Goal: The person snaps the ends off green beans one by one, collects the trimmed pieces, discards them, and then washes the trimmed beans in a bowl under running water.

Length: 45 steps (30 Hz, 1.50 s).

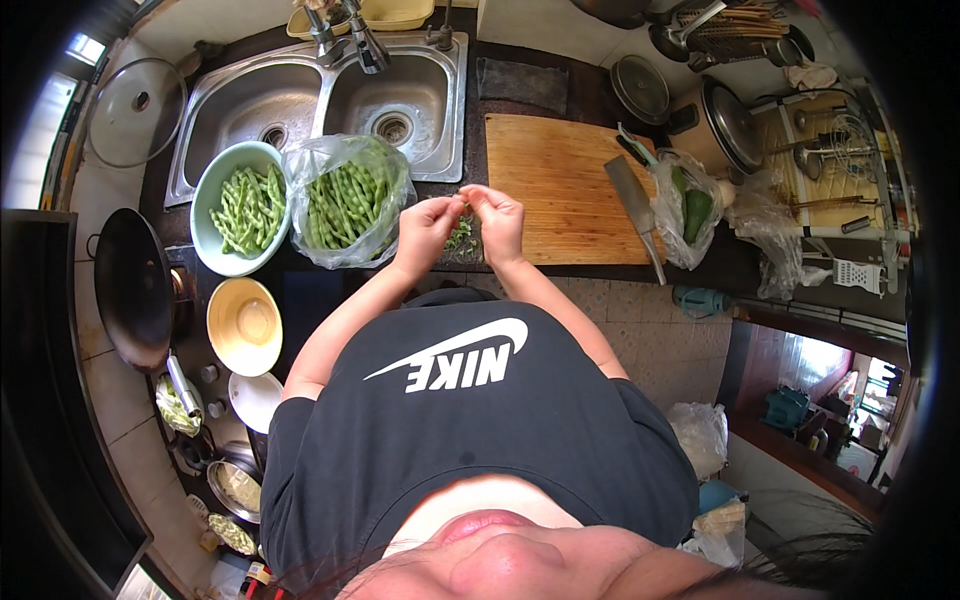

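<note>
My left hand and my right hand meet at the fingertips above the counter's front edge, pinching a small green bit, mostly hidden, that looks like part of a bean pod. Beneath them lies a small heap of green trimmings. Left of my left hand, a clear plastic bag stands open, full of green bean pods. Beside it a pale blue-green bowl holds more pods, lighter in colour. To the right of my right hand lies a wooden cutting board.
A cleaver rests on the board's right side, near a peeler and a bag of green vegetables. Behind is a double steel sink. A wok, yellow bowl and white plate are at left.
</note>
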Each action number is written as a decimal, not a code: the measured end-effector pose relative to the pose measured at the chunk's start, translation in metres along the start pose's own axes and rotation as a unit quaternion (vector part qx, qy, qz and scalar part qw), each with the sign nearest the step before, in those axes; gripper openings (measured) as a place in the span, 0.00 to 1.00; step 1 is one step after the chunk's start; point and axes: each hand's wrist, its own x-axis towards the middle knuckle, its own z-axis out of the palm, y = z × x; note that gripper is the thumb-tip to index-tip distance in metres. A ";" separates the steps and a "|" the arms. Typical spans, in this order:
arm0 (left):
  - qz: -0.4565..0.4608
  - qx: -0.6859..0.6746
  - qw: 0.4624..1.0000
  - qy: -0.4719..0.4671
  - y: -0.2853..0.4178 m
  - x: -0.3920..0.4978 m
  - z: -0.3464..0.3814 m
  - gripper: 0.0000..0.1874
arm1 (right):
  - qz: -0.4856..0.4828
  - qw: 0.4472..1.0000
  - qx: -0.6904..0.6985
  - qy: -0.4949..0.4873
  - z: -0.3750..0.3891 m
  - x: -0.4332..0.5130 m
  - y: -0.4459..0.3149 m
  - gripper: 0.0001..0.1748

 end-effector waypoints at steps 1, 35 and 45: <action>0.047 0.084 0.995 0.002 0.003 -0.001 0.001 0.06 | -0.005 0.999 0.028 0.025 -0.001 0.005 -0.001 0.10; 0.006 0.132 0.991 0.004 -0.012 -0.038 -0.082 0.09 | 0.197 0.972 0.113 -0.060 0.027 0.041 0.024 0.16; -0.090 0.201 0.890 0.400 -0.072 -0.045 -0.269 0.19 | 0.087 0.914 -0.298 -0.261 0.101 0.061 0.095 0.09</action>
